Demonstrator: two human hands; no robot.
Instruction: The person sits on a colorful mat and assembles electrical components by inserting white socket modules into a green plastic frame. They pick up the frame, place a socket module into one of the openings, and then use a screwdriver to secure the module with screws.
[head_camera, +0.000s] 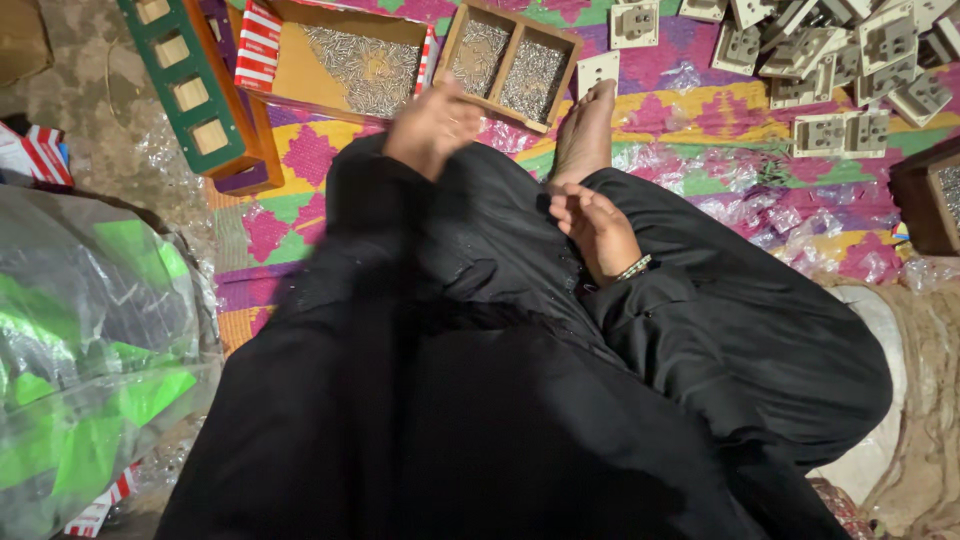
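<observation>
I sit on a patterned mat in black clothes. My left hand is blurred, stretched forward over my knee just short of a cardboard box of small metal screws. Whether it holds anything I cannot tell. My right hand rests on my lap with fingers curled, close to my bare foot; it may pinch something small, but that is hidden. A wooden two-compartment tray of screws lies just beyond the foot.
Several white electrical socket plates lie scattered at the far right. A green wooden rack with blocks stands far left. A clear plastic bag with green packets lies at my left. A brown box is at right.
</observation>
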